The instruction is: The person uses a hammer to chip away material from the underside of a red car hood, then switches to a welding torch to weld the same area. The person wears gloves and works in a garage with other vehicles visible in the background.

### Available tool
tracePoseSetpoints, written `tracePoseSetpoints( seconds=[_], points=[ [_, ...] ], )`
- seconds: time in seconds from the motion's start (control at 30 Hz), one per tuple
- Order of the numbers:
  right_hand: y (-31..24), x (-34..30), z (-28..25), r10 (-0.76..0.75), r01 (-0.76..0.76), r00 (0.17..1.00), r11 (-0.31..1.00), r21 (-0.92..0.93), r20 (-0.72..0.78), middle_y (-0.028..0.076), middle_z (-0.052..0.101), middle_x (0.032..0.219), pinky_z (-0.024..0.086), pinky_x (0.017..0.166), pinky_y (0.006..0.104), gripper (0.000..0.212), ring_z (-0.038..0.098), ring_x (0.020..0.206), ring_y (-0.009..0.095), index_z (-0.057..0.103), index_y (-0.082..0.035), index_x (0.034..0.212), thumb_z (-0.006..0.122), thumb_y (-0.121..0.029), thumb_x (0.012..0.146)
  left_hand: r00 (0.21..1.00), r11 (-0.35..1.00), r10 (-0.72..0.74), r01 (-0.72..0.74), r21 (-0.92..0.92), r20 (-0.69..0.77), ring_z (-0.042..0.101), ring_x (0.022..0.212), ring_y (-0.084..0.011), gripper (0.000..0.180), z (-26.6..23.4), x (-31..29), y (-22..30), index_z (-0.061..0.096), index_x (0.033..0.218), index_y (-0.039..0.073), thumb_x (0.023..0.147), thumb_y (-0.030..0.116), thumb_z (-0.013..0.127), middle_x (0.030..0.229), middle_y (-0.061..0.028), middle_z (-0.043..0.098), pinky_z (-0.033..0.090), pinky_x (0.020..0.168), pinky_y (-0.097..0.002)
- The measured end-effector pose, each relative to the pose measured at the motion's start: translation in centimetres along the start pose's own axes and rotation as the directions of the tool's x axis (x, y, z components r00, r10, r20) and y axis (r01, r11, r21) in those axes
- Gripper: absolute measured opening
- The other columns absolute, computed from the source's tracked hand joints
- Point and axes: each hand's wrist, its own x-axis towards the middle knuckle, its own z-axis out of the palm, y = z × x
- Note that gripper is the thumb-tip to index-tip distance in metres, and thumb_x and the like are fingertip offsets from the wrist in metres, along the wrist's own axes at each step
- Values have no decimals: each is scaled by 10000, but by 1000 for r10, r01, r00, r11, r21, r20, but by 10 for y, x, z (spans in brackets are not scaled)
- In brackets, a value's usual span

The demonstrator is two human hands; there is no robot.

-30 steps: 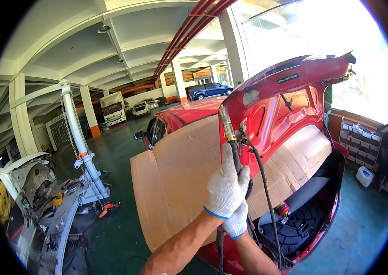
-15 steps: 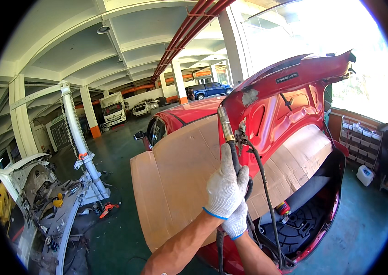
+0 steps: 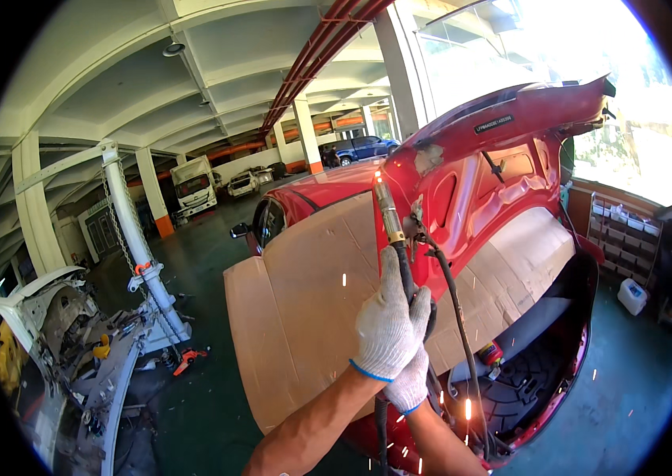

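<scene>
I hold a welding torch upright, its metal nozzle pointing up and its black handle running down through my gloves. My left hand, in a white knit glove with a blue cuff, is closed around the handle. Just below and against it, my right hand, gloved alike, is closed on the same handle; its fingers are partly hidden. The nozzle's tip glows orange at the edge of the raised red trunk lid, near a bare grey patch on it. Sparks fall past my forearms. A black cable hangs from the lid.
Cardboard sheets cover the red car's rear. Below lies the open trunk, with a small red canister in it. A grey pulling post with chain and a stripped car body stand left. A rack of bins stands right.
The torch tip has begun to glow, and sparks now scatter downward. The surroundings look darker. Both hands keep nearly the same place.
</scene>
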Motion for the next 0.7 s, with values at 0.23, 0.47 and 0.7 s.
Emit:
tracePoseSetpoints(
  seconds=[0.23,0.47,0.7],
  points=[
    [-22,0,5,7,-28,997,962,273,80,174,632,1288,538,983,394,559,641,1176,240,458,-34,1411,730,-160,939,1000,1000,-2,2,9,7,736,793,-424,761,0,2,2,359,1528,-61,944,283,706,997,-271,722,585,682,-506],
    [-179,-75,-163,292,23,845,817,-577,447,181,671,1279,600,924,408,849,726,1061,296,433,17,1501,875,-250,826,1000,1000,5,-5,-16,13,656,814,-341,454,-33,-20,-40,561,1347,-51,1008,241,636,962,-186,680,542,747,-419],
    [-156,-581,-396,399,-283,-253,-902,-327,-881,93,721,1262,599,886,502,471,728,1079,307,668,-126,1343,689,-317,913,998,964,-9,-9,-267,-67,661,862,-166,229,-34,-52,-70,750,1110,-73,992,76,622,970,-89,706,538,757,-288]
  ],
)
